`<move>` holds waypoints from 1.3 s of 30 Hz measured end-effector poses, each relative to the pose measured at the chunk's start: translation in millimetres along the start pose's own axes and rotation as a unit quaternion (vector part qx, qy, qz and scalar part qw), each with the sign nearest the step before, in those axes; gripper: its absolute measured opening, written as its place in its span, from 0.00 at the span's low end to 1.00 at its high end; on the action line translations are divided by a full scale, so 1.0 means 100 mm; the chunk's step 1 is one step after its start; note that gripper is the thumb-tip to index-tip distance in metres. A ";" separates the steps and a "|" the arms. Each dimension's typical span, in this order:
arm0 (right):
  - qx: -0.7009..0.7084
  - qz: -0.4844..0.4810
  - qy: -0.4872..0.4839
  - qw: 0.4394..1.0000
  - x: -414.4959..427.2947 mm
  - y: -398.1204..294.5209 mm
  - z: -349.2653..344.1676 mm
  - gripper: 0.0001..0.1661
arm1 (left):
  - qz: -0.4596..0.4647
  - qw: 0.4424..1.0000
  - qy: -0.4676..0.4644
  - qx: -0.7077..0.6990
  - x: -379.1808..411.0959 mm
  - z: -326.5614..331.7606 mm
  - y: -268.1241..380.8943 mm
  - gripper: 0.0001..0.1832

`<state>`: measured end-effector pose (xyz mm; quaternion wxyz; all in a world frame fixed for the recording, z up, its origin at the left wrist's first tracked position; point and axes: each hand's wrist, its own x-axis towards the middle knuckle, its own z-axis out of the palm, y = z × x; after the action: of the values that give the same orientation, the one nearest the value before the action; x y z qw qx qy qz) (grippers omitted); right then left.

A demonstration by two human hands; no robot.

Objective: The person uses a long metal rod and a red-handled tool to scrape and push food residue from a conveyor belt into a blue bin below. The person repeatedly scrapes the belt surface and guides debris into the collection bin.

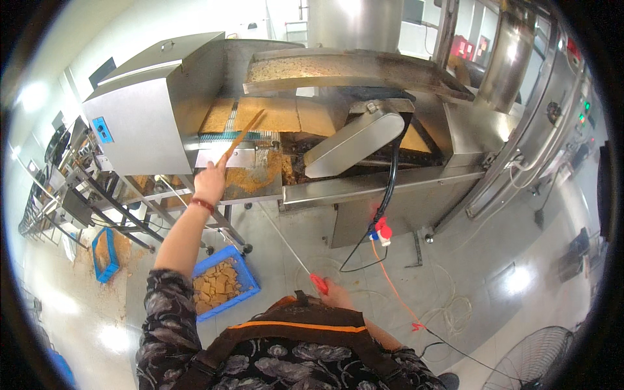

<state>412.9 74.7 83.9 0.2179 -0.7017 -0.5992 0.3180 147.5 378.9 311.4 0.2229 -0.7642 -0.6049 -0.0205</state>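
Observation:
My left hand [210, 183] reaches over the steel machine's front edge and grips a flat wooden stick [246, 131]. The stick's far end lies over or on a sheet of tan, baked-looking food [273, 114] on the conveyor; contact is unclear. Below that sheet, crumbs [253, 175] cover a metal shelf. Close to my body, my right hand [336, 295] holds the red handle [319, 283] of a long thin metal rod [287, 241], which points up and left toward the machine's front.
A steel housing [131, 126] stands left on the machine; a slanted steel guard [356, 144] sits right of centre. On the floor are a blue crate [251, 287] of broken tan pieces, another blue crate [109, 258], an orange cord [395, 287], and a fan [531, 360] at lower right.

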 end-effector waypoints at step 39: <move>0.015 0.034 0.018 0.999 -0.06 0.21 -0.06 0.22 | 0.005 0.992 -0.071 0.101 0.68 -0.36 0.20 0.13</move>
<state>431.3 65.8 75.1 0.2282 -0.7239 -0.5662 0.3215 193.1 424.5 357.5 0.2549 -0.7406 -0.6142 0.0963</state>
